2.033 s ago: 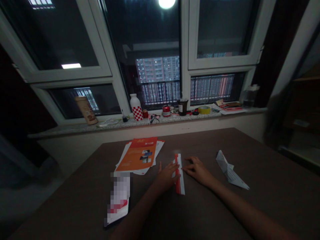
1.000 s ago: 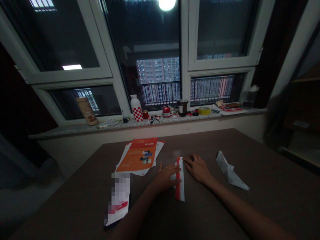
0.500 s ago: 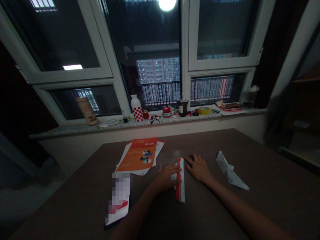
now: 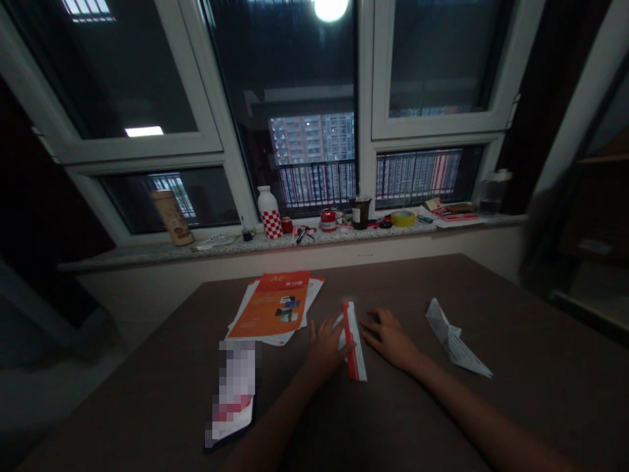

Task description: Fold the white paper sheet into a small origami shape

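A narrow folded strip of paper (image 4: pixel 359 357), white with a red band, lies on the dark table in front of me. My left hand (image 4: pixel 324 351) is at its left side, fingers spread, with the thumb reaching across the paper. Part of a white flap shows between those fingers and the strip. To the right of the strip, my right hand (image 4: pixel 390 337) rests with its fingers apart, close to the paper's edge and holding nothing. Farther right lies a folded paper piece (image 4: pixel 453 341) with pointed ends, printed with lines.
An orange booklet (image 4: pixel 268 308) lies over white sheets at the left of the brown table (image 4: pixel 407 419). Nearer me is a partly blurred flat phone-like object (image 4: pixel 236 423). Along the windowsill stand a checkered bottle (image 4: pixel 270 219), a tan flask (image 4: pixel 171 217), a dark cup (image 4: pixel 360 213) and yellow tape (image 4: pixel 403 218).
The strip has shifted slightly away from me and turned a little. My left fingers have drawn back off its face toward its left edge. My right hand has moved only slightly.
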The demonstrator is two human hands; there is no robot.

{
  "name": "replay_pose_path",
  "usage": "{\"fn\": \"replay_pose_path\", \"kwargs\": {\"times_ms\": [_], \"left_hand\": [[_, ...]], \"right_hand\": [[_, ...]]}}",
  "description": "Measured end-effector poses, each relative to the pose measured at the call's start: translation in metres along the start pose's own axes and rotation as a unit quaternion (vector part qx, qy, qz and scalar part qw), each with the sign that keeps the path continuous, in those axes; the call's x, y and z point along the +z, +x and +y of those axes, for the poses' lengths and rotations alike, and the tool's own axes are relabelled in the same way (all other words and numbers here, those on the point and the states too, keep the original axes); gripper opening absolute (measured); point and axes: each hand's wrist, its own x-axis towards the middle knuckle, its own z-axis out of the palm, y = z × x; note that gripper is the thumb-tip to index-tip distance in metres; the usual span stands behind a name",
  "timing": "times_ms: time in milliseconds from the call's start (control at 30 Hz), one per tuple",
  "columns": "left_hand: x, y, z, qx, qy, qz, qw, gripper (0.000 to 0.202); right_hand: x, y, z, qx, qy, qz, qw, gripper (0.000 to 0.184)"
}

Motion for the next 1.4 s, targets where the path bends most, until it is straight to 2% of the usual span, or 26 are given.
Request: {"fn": "replay_pose_path", "kwargs": {"times_ms": [233,367,500,633,767,867,1133,1400], "left_hand": [[0.002,0.004,0.003,-0.004,-0.071,0.011,0.997,0.066],[-0.002,0.004,0.008,0.016,-0.094,0.014,0.995,0.073],[-0.004,0.004,0.010,0.025,-0.094,0.013,0.995,0.074],[-0.005,0.004,0.013,0.032,-0.092,0.035,0.995,0.061],[-0.005,0.002,0.019,0.026,-0.103,0.052,0.993,0.040],[-0.002,0.002,0.024,0.009,-0.140,0.039,0.989,0.036],[0.005,0.005,0.025,0.003,-0.179,0.057,0.982,0.044],[0.005,0.005,0.024,0.018,-0.207,0.109,0.972,0.043]], "right_hand": [[0.001,0.000,0.001,-0.002,0.043,-0.009,0.999,0.038],[0.005,0.002,0.006,0.012,0.104,0.012,0.994,0.034],[0.011,0.006,0.011,0.025,0.184,0.053,0.981,0.022],[0.013,0.009,0.013,0.039,0.280,0.098,0.954,0.024],[0.011,0.011,0.010,0.057,0.400,0.075,0.911,0.035],[0.011,0.012,0.006,0.063,0.456,0.070,0.885,0.039],[0.008,0.011,0.000,0.055,0.506,0.061,0.858,0.033],[0.005,0.010,-0.005,0.035,0.522,0.050,0.851,0.034]]}}
